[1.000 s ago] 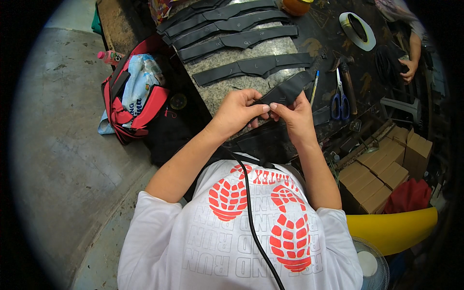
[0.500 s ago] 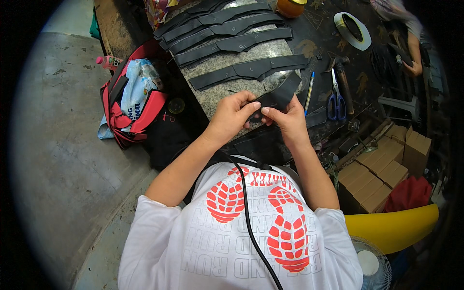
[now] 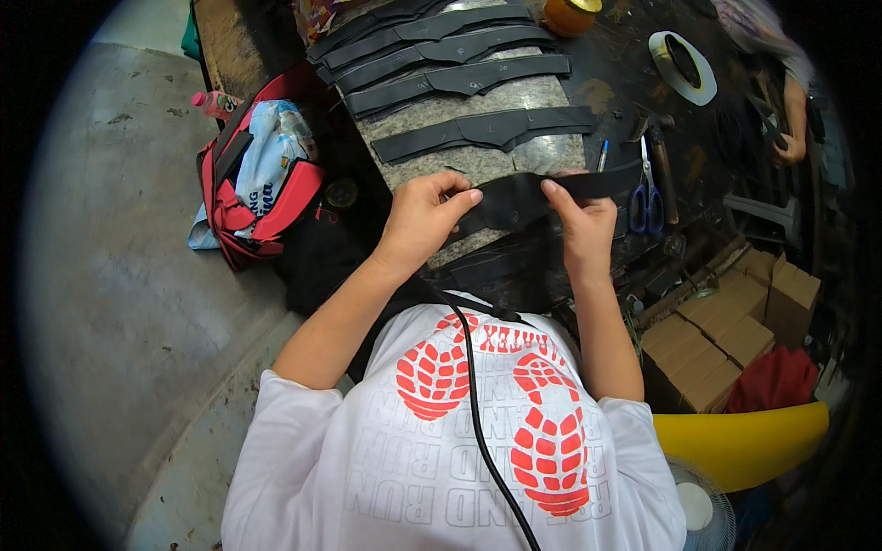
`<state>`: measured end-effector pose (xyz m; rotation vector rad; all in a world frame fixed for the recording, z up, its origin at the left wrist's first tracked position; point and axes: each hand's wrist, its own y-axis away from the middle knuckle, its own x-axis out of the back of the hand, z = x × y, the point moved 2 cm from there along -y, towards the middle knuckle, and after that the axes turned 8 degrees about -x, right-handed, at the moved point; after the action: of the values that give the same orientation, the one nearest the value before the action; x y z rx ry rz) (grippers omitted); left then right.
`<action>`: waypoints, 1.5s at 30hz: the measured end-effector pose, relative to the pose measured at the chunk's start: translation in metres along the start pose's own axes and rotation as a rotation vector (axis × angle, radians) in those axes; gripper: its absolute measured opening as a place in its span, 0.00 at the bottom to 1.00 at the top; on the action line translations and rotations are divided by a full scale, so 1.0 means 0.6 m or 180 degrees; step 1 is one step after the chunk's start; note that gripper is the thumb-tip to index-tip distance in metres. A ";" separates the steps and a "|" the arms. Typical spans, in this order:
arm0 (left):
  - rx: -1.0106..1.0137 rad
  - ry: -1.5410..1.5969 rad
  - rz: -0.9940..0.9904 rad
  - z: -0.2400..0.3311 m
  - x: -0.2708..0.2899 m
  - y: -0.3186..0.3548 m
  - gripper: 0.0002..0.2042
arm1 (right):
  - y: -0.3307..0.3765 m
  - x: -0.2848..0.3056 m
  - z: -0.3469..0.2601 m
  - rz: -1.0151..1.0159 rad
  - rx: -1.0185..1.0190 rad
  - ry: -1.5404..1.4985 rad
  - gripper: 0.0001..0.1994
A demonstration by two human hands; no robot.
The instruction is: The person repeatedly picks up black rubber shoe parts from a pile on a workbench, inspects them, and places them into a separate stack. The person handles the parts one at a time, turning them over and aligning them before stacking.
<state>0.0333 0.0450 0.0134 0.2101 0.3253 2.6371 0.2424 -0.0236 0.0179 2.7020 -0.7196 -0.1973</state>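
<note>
Between my two hands a black strip of leather-like material [image 3: 503, 203] is stretched out sideways. My left hand [image 3: 428, 213] pinches it near its left part, thumb on top. With thumb and fingers my right hand [image 3: 584, 213] grips it further right, and a free end runs on past that hand toward the scissors. Just beyond, a stack of similar black strips [image 3: 482, 133] lies on the speckled stone slab [image 3: 542, 151], small light marks on its upper face. Further off, several more black strips [image 3: 459, 81] lie in rows across the slab.
Right of the slab lie a pen [image 3: 603, 156], blue-handled scissors [image 3: 646, 197], a hammer [image 3: 663, 174] and a tape roll [image 3: 683, 69]. An orange jar [image 3: 571, 14] stands at the back. A red bag [image 3: 216, 184] sits left, cardboard boxes [image 3: 707, 344] right. Another person's hand [image 3: 790, 147] shows far right.
The strip was bent up and bunched between my close-set hands. Now my right hand has moved right, my left slightly left, and the strip is drawn out flatter.
</note>
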 end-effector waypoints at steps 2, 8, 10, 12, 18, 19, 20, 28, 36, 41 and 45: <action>-0.0009 0.0142 0.0148 0.008 -0.008 0.005 0.09 | 0.013 -0.015 -0.012 -0.0158 0.0998 0.0701 0.08; -0.0275 0.0185 0.0105 0.035 -0.032 0.018 0.08 | 0.051 -0.048 -0.017 -0.0477 0.1598 0.1292 0.10; -0.0376 0.0102 0.0126 0.040 -0.031 0.020 0.09 | 0.052 -0.049 -0.019 -0.0370 0.1559 0.1267 0.10; -0.0466 0.0068 0.0163 0.044 -0.029 0.023 0.10 | 0.051 -0.049 -0.022 -0.0302 0.1622 0.1348 0.11; -0.0602 0.0020 0.0272 0.052 -0.028 0.029 0.11 | 0.057 -0.051 -0.029 -0.0298 0.2018 0.1684 0.13; -0.0589 0.0011 0.0266 0.052 -0.028 0.029 0.11 | 0.058 -0.051 -0.029 -0.0314 0.1973 0.1675 0.13; -0.0577 0.0002 0.0261 0.053 -0.027 0.029 0.11 | 0.059 -0.051 -0.029 -0.0343 0.1960 0.1657 0.13; -0.0467 0.0323 0.0238 0.046 -0.026 0.026 0.10 | 0.057 -0.048 -0.028 -0.0391 0.2049 0.1654 0.13; -0.0399 0.0523 0.0225 0.044 -0.028 0.029 0.10 | 0.062 -0.050 -0.035 -0.0369 0.2126 0.1717 0.14; -0.0443 0.0702 0.0249 0.042 -0.031 0.032 0.09 | 0.063 -0.054 -0.036 -0.0388 0.2294 0.1756 0.15; -0.0357 0.0700 0.0249 0.035 -0.027 0.023 0.08 | 0.068 -0.060 -0.045 -0.0391 0.2503 0.2238 0.17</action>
<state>0.0458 0.0293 0.0359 -0.1072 0.2440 2.7512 0.1985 -0.0310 0.0592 3.1596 -0.4534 1.1796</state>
